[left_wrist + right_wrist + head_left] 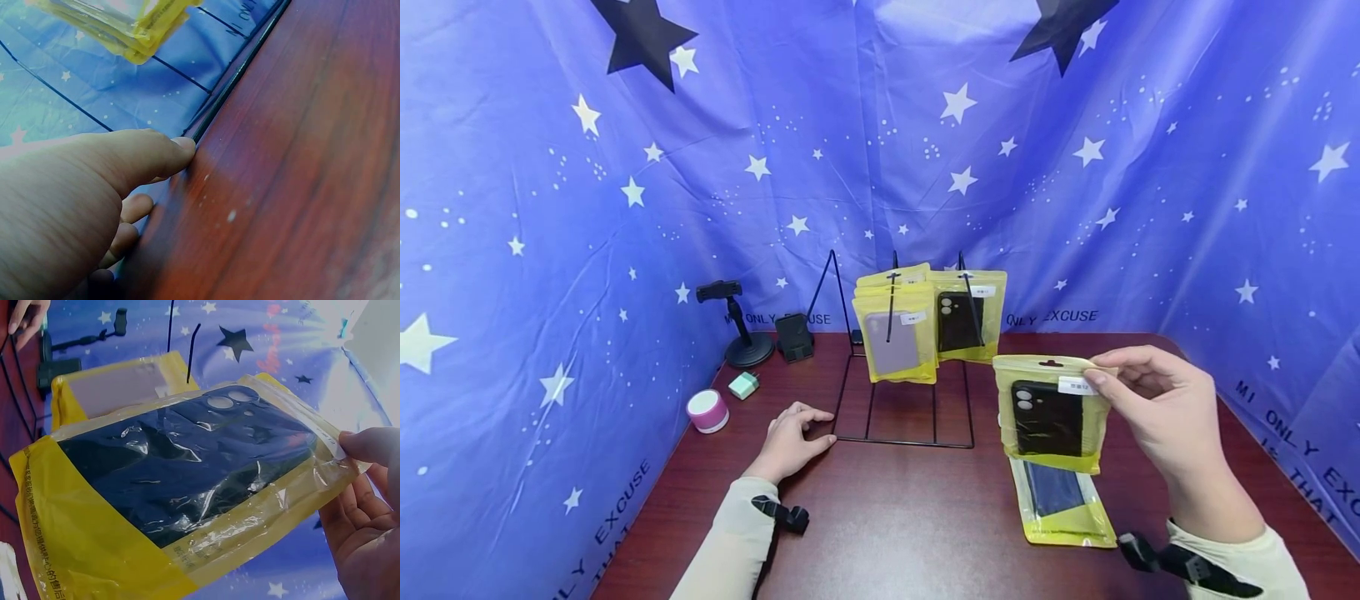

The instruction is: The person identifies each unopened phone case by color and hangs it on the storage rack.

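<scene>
My right hand [1165, 408] pinches the upper right corner of a clear-and-yellow bag with a black phone case [1047, 417] in it, raised above the table; in the right wrist view this bagged phone case [194, 462] spans the frame. Below it lies another bagged phone case [1056, 492], dark, partly covered by the held one. At the black wire display rack [898, 442], my left hand [790, 442] grips the front left base corner between thumb and fingers. A bagged lilac phone case [891, 342] hangs from the rack's middle hook, in front of others. Right of it hangs a bagged black phone case [961, 321].
On the left of the dark red table [887, 517] stand a black phone stand [748, 346], a black block-shaped item [794, 337], a light green charger plug [744, 385] and a pink-and-white round container [707, 411]. A blue starry curtain [880, 150] hangs behind.
</scene>
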{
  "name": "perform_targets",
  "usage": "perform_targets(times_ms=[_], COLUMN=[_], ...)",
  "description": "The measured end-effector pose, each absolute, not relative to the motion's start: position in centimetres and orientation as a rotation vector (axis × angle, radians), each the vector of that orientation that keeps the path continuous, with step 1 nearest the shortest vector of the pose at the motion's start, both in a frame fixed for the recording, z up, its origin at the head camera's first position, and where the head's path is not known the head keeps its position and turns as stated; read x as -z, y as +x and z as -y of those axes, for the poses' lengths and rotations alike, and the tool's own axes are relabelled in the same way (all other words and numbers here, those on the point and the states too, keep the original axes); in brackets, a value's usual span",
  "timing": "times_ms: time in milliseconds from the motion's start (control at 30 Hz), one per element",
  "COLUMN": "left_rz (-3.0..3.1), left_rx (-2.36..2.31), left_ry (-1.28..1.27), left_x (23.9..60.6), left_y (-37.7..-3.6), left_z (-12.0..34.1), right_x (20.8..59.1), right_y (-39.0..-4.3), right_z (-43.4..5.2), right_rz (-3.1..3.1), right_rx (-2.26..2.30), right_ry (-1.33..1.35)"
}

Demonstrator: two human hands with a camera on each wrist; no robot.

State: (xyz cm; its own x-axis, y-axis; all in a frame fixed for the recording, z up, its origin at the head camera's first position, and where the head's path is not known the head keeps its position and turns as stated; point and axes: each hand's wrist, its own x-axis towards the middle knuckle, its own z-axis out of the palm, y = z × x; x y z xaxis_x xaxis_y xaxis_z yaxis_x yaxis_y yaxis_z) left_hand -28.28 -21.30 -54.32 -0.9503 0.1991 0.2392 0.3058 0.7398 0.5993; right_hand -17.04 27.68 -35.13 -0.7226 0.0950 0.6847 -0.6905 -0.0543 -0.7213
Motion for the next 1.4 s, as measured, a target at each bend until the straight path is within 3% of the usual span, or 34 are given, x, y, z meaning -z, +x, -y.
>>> perform_targets(times_ms=[667, 1400], left_rz=[2.757, 2.765], left_rx=[0.999, 0.99], left_ry=[-0.434, -0.437], left_x=[54.4, 54.1], left_y=[-28.4, -28.2], left_z=[21.4, 21.3], right_x=[35.5, 36.5], right_y=[-19.7, -22.3], right_z=[-23.0, -21.4], right_rz=[1.768, 1.681], right_rx=[-1.837, -1.924], right_ry=[0.56, 0.632])
